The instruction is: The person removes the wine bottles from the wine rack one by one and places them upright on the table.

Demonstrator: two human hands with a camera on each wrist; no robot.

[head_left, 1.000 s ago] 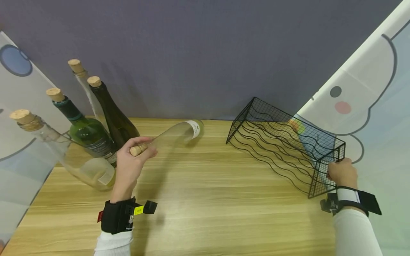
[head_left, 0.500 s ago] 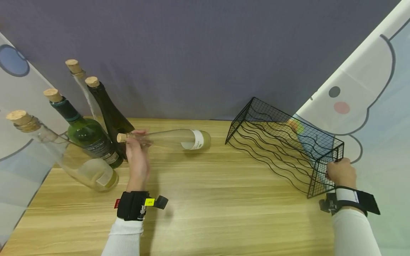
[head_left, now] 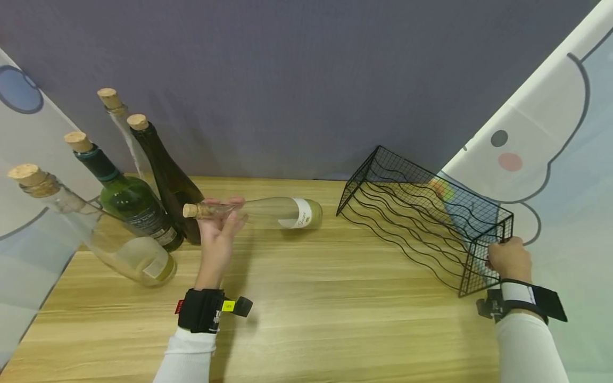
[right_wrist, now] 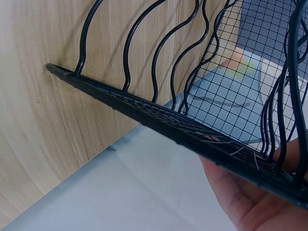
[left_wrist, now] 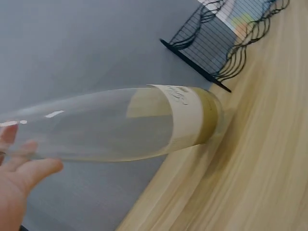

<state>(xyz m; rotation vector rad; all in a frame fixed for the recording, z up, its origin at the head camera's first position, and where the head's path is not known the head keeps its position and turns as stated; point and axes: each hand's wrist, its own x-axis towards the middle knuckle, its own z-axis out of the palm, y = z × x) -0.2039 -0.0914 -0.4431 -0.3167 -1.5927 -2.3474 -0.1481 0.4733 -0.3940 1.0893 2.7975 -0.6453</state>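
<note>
In the head view, my left hand (head_left: 217, 234) holds a clear glass bottle (head_left: 273, 211) by its neck. The bottle points sideways, its cork (head_left: 190, 210) to the left and its white-labelled base to the right, close over the tabletop. In the left wrist view, my thumb (left_wrist: 45, 168) lies along the near side of the glass bottle (left_wrist: 115, 125), and other fingers show through it. At the far right, my right hand (head_left: 510, 259) grips the end panel of a black wire wine rack (head_left: 416, 223). In the right wrist view, fingers reach round the rack's frame (right_wrist: 144, 122).
Several corked bottles stand at the left: a large clear bottle (head_left: 119, 247), a green bottle (head_left: 134, 199), a dark bottle (head_left: 172, 183) and a slim clear bottle (head_left: 129, 133). A grey wall (head_left: 287, 90) closes the back of the wooden table (head_left: 325, 319).
My left hand has swung the glass bottle from a slant to nearly level, its base moving right and nearer. The right hand and rack have stayed in place.
</note>
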